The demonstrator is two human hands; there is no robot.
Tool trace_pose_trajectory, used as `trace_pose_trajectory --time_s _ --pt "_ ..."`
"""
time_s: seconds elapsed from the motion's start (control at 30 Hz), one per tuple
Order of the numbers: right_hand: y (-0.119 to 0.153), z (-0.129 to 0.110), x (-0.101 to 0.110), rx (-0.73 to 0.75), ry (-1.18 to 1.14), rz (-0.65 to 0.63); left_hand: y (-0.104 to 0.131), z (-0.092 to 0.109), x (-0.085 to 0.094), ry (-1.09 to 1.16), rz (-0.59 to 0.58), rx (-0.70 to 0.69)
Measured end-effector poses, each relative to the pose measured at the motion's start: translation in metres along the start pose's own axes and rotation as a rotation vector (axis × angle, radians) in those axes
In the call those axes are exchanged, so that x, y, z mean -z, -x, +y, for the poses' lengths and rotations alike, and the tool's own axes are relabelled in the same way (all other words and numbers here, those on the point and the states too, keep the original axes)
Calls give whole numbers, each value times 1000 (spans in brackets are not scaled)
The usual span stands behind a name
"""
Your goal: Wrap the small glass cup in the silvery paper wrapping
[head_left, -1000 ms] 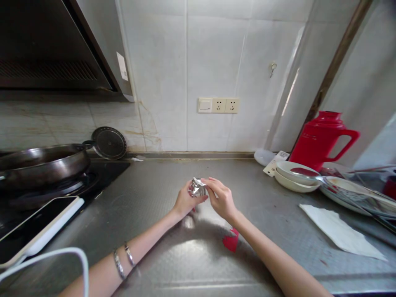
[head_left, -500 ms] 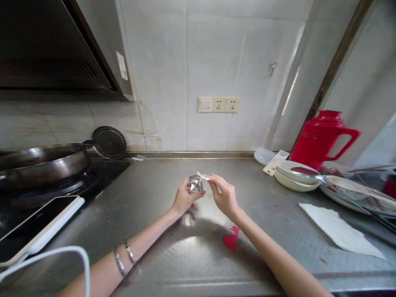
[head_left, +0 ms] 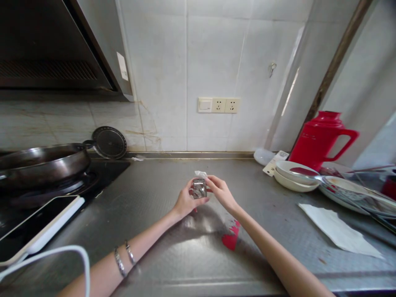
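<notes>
Above the middle of the counter, my left hand (head_left: 186, 198) is closed around a small shiny object (head_left: 199, 189), silvery and possibly see-through, like a small glass or cup; its exact kind cannot be made out. My right hand (head_left: 221, 192) pinches a crumpled white tissue (head_left: 200, 175) at the object's top edge. The right fingertips are close against the object's right side. On the steel counter (head_left: 148, 247) below lies a red reflection or patch (head_left: 230, 238), near my right forearm.
A pan (head_left: 46, 165) sits on the stove at left, with a phone (head_left: 40, 227) and white cable (head_left: 62, 249) in front. At right stand a red thermos (head_left: 318, 140), stacked bowls (head_left: 295, 181), a plate (head_left: 340, 187) and a flat white paper towel (head_left: 338, 231).
The shiny object has been turned more upright and shifted slightly right and down. My right hand has moved closer to it, and the tissue now sits over its top edge.
</notes>
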State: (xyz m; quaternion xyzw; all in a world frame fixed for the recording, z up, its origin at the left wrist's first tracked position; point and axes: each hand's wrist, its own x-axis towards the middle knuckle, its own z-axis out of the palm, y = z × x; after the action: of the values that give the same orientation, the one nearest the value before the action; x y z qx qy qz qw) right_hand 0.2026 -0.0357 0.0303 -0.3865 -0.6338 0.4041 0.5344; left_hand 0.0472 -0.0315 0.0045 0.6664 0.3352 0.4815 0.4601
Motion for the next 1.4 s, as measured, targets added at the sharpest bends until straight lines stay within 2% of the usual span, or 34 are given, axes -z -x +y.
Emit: trace_pose_trajectory --time_s 0.13,0.27,0.47,0.6,0.73,0.8,0.87,0.97,1.1,1.23,1.4 --pt "4 -9 -4 -27 -60 -63 -1 0 1 1 -3 20" --pt "6 -7 -5 0 -66 -80 -1 2 -1 -4 19 -13" --pt "6 -3 -7 -28 -64 -24 -1 -1 -1 38 -14 86" --pt "6 -6 -6 -109 -96 11 -2 -9 1 67 -68 98" --pt "5 -10 -4 -170 -137 50 -3 -15 1 -18 -124 -47" --pt "6 -11 -4 -192 -154 66 -4 -17 1 -125 -100 -152" --pt "7 -12 -4 -231 -169 70 -4 -19 3 -246 -55 -200" --pt "8 -14 -7 -265 -206 37 -3 -19 5 -323 -1 -226" --pt "10 -14 -10 -270 -232 6 -2 -13 6 -289 -6 -246" --pt "8 -8 -9 -287 -237 49 0 -7 3 -237 0 -213" --pt "-1 6 0 -240 -119 143 3 -4 0 -217 -9 -157"
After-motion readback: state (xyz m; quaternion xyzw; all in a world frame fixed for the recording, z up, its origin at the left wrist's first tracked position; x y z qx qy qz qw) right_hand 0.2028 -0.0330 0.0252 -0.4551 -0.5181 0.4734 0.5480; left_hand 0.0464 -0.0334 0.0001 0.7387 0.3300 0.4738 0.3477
